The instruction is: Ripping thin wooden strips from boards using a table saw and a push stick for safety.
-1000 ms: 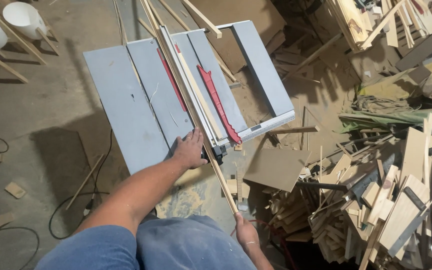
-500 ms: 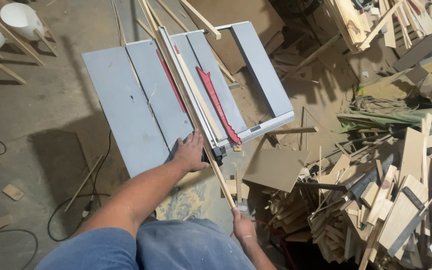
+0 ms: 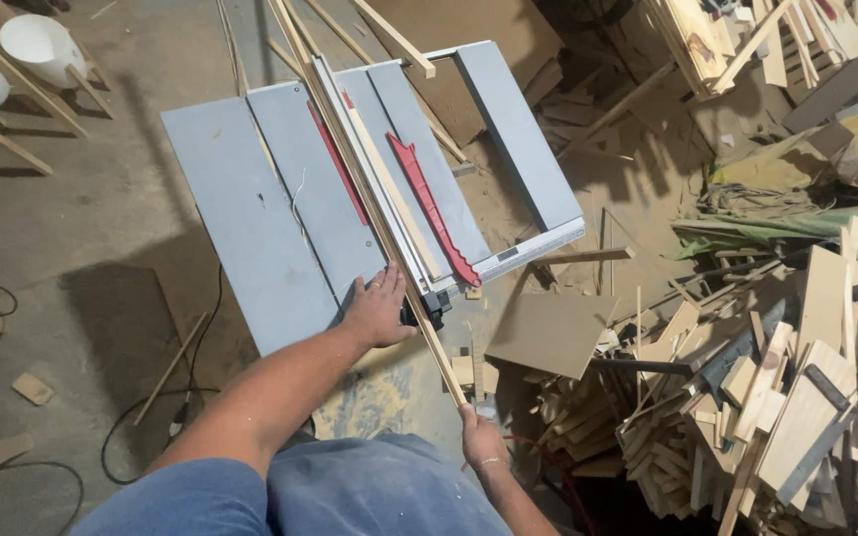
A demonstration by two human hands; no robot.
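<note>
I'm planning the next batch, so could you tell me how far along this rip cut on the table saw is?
Partly done: much of the long wooden strip already lies across the grey table saw and past its far edge. In hand: the left hand presses it at the near edge, while the right hand holds its tail end. Left: the stretch overhanging toward the person.
</note>
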